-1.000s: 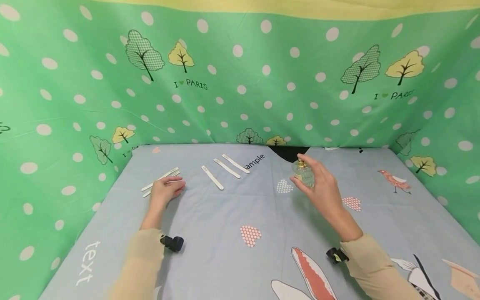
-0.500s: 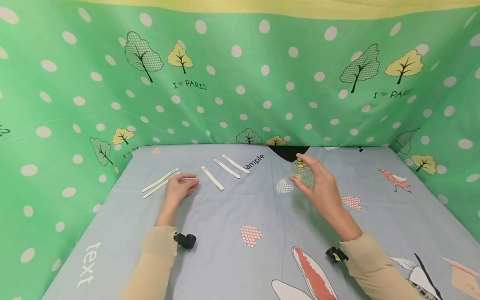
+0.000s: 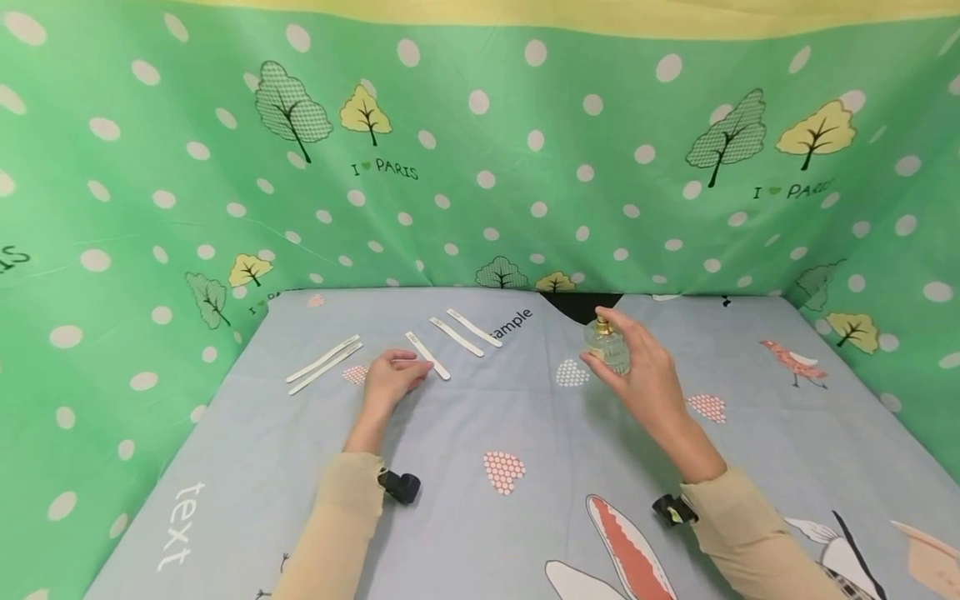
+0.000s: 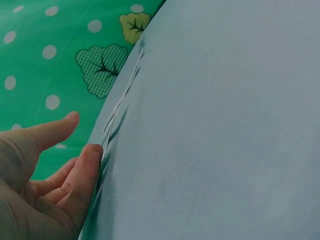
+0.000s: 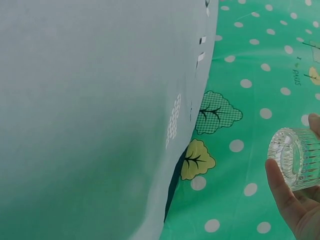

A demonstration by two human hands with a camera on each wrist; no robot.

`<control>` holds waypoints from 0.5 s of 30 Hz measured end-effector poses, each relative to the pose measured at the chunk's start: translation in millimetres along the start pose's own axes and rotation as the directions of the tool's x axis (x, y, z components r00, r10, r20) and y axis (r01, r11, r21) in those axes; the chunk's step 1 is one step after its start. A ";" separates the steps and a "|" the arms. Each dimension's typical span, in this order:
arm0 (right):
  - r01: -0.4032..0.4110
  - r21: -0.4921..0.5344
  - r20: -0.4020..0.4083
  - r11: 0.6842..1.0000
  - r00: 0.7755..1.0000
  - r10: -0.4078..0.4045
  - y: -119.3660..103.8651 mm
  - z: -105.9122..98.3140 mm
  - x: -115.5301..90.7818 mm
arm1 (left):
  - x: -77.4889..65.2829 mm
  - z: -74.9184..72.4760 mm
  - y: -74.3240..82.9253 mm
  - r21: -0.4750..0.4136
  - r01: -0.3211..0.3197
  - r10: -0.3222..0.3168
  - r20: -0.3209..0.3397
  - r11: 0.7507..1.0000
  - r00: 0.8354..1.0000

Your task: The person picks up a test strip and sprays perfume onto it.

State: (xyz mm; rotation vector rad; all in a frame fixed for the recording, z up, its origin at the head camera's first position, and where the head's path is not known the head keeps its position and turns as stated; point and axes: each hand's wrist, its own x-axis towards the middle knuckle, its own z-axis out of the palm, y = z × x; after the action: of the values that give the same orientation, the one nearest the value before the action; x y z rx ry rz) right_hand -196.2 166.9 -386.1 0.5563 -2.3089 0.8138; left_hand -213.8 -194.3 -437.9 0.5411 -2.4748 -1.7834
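Observation:
My right hand (image 3: 645,375) holds a clear glass perfume bottle (image 3: 613,356) with a gold sprayer above the table, its index finger at the sprayer's top. The bottle's ribbed glass base (image 5: 307,155) shows in the right wrist view. My left hand (image 3: 393,379) is low over the table, its fingertips at the near end of a narrow white strip (image 3: 424,354) with small print. In the left wrist view the thumb and fingers of the left hand (image 4: 55,175) are spread apart, holding nothing. Two similar strips (image 3: 457,338) lie just right of it.
Two more white strips (image 3: 322,360) lie side by side left of the left hand. A grey-blue printed cloth (image 3: 450,533) covers the table. Green dotted fabric (image 3: 450,150) stands behind it and along both sides.
My left hand has moved right, from the left pair of strips to the strip in the middle. The right hand and perfume bottle have stayed in place.

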 end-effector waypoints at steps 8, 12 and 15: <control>0.005 -0.002 -0.006 1.000 1.000 -0.005 -1.6 0.8 -0.4 | -10.8 19.5 -1.3 0.207 -0.034 0.042 -0.034 0.978 0.999; 0.013 0.003 -0.010 1.000 1.000 -0.012 -1.9 1.5 0.5 | -13.9 26.3 -2.7 0.264 -0.061 0.082 -0.067 0.963 0.994; 0.012 0.003 -0.005 1.000 1.000 -0.012 -4.5 2.3 1.3 | -15.1 28.7 -3.5 0.294 -0.086 0.115 -0.082 0.952 0.990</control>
State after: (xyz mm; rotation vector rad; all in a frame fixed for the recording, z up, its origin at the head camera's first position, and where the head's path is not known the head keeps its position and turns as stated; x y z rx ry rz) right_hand -195.5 161.9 -384.8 0.5689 -2.2980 0.8120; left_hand -205.5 -164.5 -448.3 0.4922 -2.6571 -1.3320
